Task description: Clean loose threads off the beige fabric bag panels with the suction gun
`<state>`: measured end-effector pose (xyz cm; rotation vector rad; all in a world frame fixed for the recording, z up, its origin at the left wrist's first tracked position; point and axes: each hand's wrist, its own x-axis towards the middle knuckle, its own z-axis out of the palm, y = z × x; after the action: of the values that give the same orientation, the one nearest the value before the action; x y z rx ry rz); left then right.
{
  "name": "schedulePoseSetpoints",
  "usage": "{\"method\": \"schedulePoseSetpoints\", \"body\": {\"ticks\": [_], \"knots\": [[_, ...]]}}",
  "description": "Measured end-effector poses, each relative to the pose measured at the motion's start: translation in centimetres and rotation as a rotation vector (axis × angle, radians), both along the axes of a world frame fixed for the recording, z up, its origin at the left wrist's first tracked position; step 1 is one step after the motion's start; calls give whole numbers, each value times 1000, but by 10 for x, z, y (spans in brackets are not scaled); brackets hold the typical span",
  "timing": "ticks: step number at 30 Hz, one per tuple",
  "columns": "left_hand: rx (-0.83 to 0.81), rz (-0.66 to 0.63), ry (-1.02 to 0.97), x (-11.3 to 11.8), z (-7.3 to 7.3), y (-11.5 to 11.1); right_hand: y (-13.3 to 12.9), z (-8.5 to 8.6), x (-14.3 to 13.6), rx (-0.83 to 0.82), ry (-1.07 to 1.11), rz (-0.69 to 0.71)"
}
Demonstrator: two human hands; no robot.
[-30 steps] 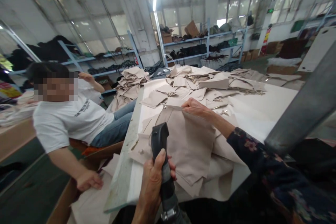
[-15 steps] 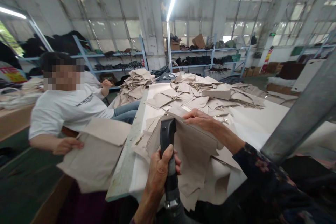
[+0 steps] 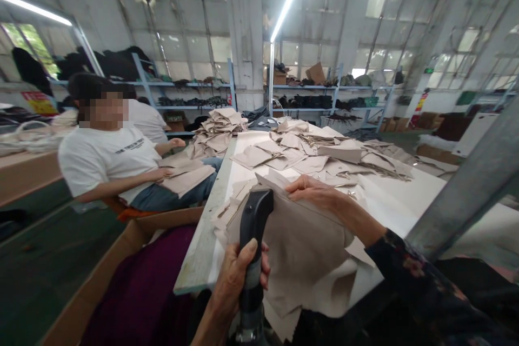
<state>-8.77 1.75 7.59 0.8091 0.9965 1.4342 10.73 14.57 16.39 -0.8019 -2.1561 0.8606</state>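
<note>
Left hand (image 3: 245,270) wrapped around a black curved-head tool (image 3: 253,221); right hand (image 3: 310,192) pinching the upper edge of a beige cloth piece (image 3: 304,243).
The tool's head is at the cloth, contact unclear. The table (image 3: 198,259) ends just left of the left hand; white tabletop shows right of the right hand, up to a slanted metal post (image 3: 466,178).

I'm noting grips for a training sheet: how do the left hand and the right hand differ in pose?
The left hand wraps around the black tool, thumb lying along it, while the right hand pinches the edge of the beige cloth with its fingers. The left hand reaches up from the bottom of the view; the right hand comes in from the right, higher up. Both are bare and each holds something.
</note>
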Motion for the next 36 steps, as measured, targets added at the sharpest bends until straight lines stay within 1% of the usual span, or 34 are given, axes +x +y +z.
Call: {"method": "schedulePoseSetpoints", "body": {"ticks": [3, 6, 9, 11, 13, 15, 17, 19, 21, 24, 26, 27, 29, 31, 34, 36], "knots": [[12, -21, 13, -4, 0, -2, -17, 16, 2, 26, -23, 89], [24, -26, -31, -9, 1, 0, -22, 22, 3, -7, -78, 74], [33, 36, -70, -16, 4, 3, -20, 17, 6, -34, -99, 33], [25, 89, -79, -19, 5, 2, -18, 11, 8, -42, -69, 20], [16, 104, -92, -21, 6, -3, -19, 8, 9, -40, -33, 19], [17, 86, -90, -19, 4, -8, -21, 7, 8, -42, -13, 40], [19, 45, -59, -15, 2, -11, -23, 6, 5, -79, 9, 66], [15, -3, -15, -11, 1, -10, -22, 3, 2, -144, 47, 89], [7, -18, 12, -11, 2, -5, -19, -3, 2, -204, 92, 117], [-3, 76, 11, -15, 5, 2, -13, -10, 6, -245, 142, 143], [-10, 132, 4, -19, 7, 2, -11, -11, 10, -257, 152, 120], [-11, 138, -3, -20, 6, 0, -10, -10, 11, -257, 154, 101], [-11, 111, -26, -20, 4, -6, -10, -9, 12, -242, 158, 79], [-17, 64, -40, -18, 0, -13, -9, -10, 10, -220, 172, 89], [-18, -28, -37, -13, -6, -19, -1, -16, 2, -239, 170, 129], [-9, -86, -41, -10, -9, -19, 7, -21, -4, -273, 152, 129]]}}
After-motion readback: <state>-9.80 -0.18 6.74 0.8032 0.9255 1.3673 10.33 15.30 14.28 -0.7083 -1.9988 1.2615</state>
